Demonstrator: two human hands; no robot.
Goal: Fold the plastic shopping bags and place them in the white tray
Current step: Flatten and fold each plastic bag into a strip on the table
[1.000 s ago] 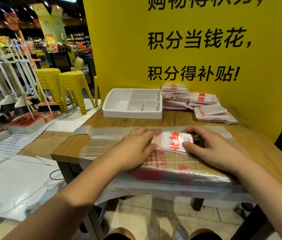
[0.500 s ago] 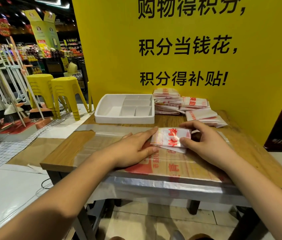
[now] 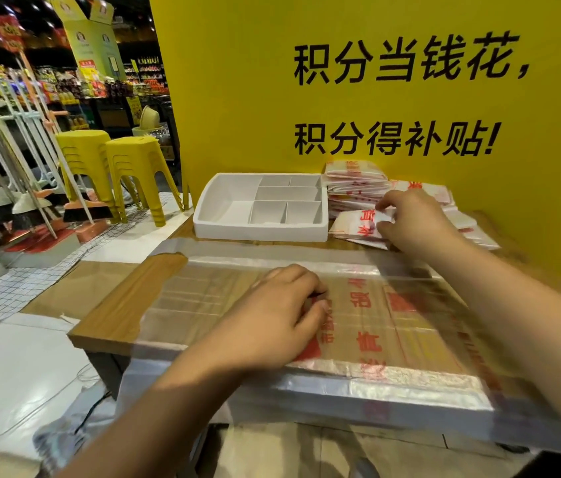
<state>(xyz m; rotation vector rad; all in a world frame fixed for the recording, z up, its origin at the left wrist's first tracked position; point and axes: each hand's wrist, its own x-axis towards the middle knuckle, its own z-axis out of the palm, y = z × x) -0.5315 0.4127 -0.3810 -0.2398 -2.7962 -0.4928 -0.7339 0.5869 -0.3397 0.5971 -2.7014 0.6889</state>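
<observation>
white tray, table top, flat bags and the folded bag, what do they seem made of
White tray: likely moulded plastic, matte, with thin even dividers.
Table top: wood or wood-look laminate, brown grain lines showing.
Flat bags: thin clear plastic film, glossy, grain visible through them, red print.
Folded bag in the right hand: same film, whitish where layered.

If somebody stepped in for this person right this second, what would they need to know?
Right hand: pinches a folded bag just right of the white tray, in front of the pile of folded bags.
Left hand: rests on the flat bags spread over the table, fingers bent; whether it pinches one is unclear.
Done: several bags folded.
Left: no bag shows in the tray, so the folded ones go in; the flat ones need folding.
</observation>
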